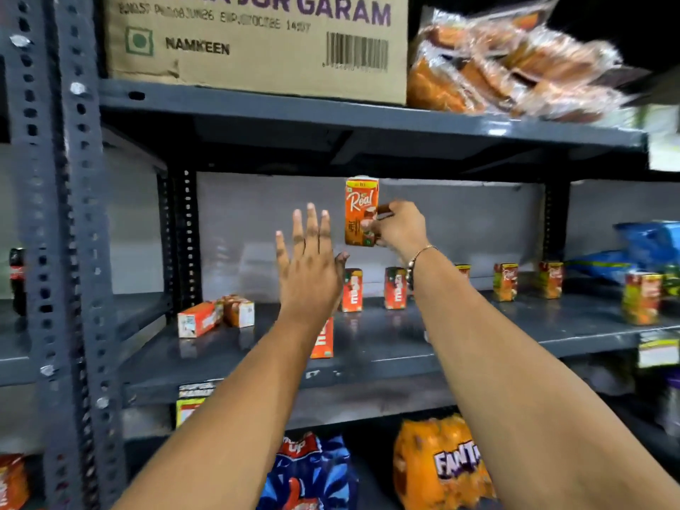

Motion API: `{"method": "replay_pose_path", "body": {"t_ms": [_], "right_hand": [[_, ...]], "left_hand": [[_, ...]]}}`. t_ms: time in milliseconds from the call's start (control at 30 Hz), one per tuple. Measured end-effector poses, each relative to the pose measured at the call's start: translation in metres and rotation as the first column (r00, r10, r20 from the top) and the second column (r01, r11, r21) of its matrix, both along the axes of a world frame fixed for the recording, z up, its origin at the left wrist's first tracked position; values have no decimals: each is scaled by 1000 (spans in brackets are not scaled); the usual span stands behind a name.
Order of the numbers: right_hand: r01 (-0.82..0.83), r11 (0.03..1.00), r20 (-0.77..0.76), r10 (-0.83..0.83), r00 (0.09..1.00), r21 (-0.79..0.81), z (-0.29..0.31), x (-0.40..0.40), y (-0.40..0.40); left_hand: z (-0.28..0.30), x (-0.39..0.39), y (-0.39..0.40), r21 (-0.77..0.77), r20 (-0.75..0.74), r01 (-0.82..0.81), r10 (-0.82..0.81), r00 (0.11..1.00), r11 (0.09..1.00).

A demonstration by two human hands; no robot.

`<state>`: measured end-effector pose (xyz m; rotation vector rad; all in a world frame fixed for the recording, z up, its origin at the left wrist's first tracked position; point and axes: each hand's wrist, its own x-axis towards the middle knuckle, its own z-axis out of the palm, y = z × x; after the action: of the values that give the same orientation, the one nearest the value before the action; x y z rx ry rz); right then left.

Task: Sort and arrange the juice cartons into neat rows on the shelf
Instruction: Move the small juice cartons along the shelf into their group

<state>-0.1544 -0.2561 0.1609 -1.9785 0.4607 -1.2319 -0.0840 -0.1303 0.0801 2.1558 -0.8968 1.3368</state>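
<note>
My right hand (399,226) grips an orange "Real" juice carton (360,209) upright, raised well above the grey metal shelf (460,336). Just left of it, my left hand (311,263) is raised with fingers spread and holds nothing. Two orange cartons lie on their sides at the shelf's left (200,320) (239,311). Upright orange cartons stand behind my hands (352,290) (395,288), and one stands nearer the front, partly hidden by my left forearm (323,338). More upright cartons stand scattered to the right (506,281) (551,279) (642,298).
A cardboard box (257,42) and bagged snacks (507,68) sit on the shelf above. Blue packets (644,248) lie at the right end of the shelf. Fanta (441,465) and blue bottle packs (312,473) are below. A slotted steel upright (81,252) stands at left.
</note>
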Motion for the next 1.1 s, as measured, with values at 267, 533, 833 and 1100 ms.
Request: {"method": "replay_pose_path", "body": {"t_ms": [267,533,833,1100], "right_hand": [[-43,993,18,41,999,109,-6,-70,-100],[-90,979,-76,105,991,184,-38,-127,-211],[-179,936,-70,209,975,302,-85,-169,-326],[-227,895,-46,264,964,384,-112,-205,-394]], "left_hand": [[5,-56,-100,6,-1,74,-74,997,997],[-16,-114,-212,61,-44,158,-155,987,986],[-54,-152,-318,145,-189,146,-117,975,979],[-69,-175,-378,197,-269,218,-161,950,956]]}}
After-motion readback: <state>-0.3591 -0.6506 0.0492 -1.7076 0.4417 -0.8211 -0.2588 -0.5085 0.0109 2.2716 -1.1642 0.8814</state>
